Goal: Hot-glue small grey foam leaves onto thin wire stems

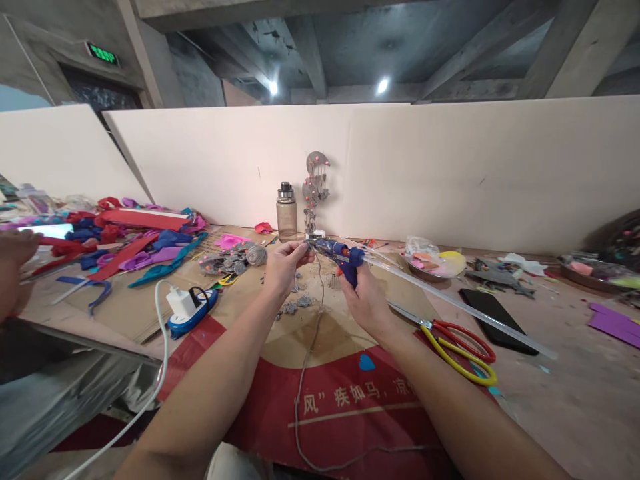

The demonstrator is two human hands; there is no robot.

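My right hand [366, 293] is closed around the handle of a blue hot glue gun [345, 255]. A long clear glue stick [450, 303] runs out of its back end to the right. My left hand [285, 267] pinches grey yarn [321, 283] close to the gun's nozzle; the exact spot under the fingertips is too small to make out. The yarn hangs down over the red and brown cardboard [340, 407] and trails to the right. Small grey scraps [295, 307] lie below my hands.
Scissors [457, 343] and a black phone [497, 320] lie at right. A bottle [287, 213] and a grey hanging ornament [316, 180] stand behind. At left are a blue power strip [193, 313], coloured cloth strips [135, 233] and another person's hand [17, 250].
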